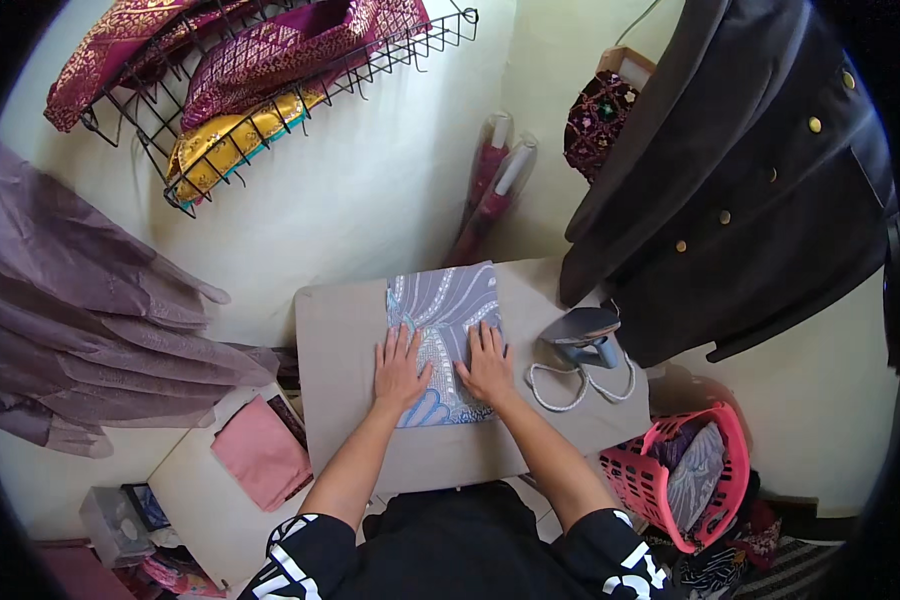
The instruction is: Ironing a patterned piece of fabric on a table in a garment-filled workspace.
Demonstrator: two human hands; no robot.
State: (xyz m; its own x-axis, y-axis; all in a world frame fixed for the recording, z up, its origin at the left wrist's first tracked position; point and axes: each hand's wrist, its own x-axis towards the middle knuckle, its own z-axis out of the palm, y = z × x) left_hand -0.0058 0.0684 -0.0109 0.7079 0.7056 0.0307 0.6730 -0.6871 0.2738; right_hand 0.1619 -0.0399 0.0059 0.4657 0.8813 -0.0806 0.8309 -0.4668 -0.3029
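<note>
A folded grey-blue patterned cloth lies flat on the beige padded ironing board. My left hand rests palm down on the cloth's left edge, fingers spread. Along the right edge, my right hand presses flat in the same way. Neither hand grips anything. To the right of the cloth sits an electric iron, its dark soleplate turned up and away from me. Its pale braided cord loops on the board beside it.
A dark jacket hangs over the board's right end. Below it stands a pink laundry basket with clothes inside. On the left, folded pink cloth lies on a white surface. A wire rack holds fabrics above; purple sheer fabric hangs left.
</note>
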